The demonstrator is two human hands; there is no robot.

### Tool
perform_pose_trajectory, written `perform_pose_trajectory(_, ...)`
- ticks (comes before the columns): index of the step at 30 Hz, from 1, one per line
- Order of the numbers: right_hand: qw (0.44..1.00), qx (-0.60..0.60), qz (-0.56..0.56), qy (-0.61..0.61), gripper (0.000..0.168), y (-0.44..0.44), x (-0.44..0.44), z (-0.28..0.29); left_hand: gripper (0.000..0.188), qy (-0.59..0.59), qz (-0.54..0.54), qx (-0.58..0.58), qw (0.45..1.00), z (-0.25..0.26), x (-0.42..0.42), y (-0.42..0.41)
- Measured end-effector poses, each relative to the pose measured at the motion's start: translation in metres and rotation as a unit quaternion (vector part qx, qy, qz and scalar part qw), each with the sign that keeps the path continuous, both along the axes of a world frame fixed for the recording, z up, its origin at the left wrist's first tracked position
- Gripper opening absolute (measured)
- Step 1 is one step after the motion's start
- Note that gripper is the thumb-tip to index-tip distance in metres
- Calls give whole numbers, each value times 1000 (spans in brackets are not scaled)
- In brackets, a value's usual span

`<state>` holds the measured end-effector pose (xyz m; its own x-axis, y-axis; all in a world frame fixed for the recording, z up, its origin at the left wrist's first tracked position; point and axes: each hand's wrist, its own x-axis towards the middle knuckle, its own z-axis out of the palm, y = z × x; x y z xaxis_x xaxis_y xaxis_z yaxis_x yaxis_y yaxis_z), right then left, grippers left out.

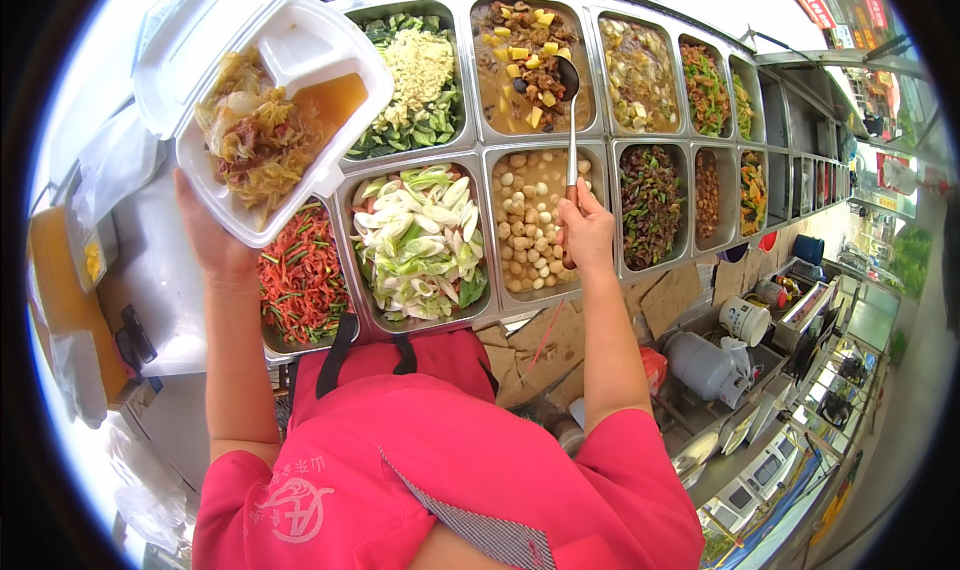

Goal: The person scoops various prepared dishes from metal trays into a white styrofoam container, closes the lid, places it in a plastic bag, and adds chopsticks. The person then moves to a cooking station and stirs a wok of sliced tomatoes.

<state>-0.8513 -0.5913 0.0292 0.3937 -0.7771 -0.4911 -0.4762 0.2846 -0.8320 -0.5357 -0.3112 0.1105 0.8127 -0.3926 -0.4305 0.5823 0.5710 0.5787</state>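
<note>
My left hand (217,232) supports an open white foam takeout container (330,168) from below, over the left end of the food trays. Cooked cabbage with brown broth (255,142) fills its larger part; a smaller compartment looks nearly bare. My right hand (585,228) grips the wooden handle of a metal ladle (574,134), above the steel pan of meatballs and small eggs in broth (529,225). The ladle's bowl rests in the pan of meat stew with yellow chunks (502,67). How deep the bowl sits cannot be told.
Around these stand pans of greens with garlic (416,82), sliced scallions (420,240), shredded red food (304,277), saucy vegetables (641,74) and dark chopped food (651,206). A gas cylinder (701,363) and a white bucket (744,321) stand at the lower right; cardboard (675,296) covers the floor.
</note>
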Motion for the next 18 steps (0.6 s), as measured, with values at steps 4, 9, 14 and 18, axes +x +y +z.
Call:
perform_pose_trajectory(4,994,76,-39,-63,18,-7,19,-3,59,-8,-21,-23,999,-8,-1,-2)
perform_pose_trajectory(9,969,186,-102,-127,4,-4,29,10,59,-4,-14,-15,1000,-2,-5,-22)
perform_pose_trajectory(14,870,359,-139,-309,20,-32,11,8,60,-6,-18,-1,1000,-2,-7,-30)
perform_pose_trajectory(18,826,402,-159,-362,20,-37,-1,10,60,-5,-31,-11,999,-6,-5,-31)
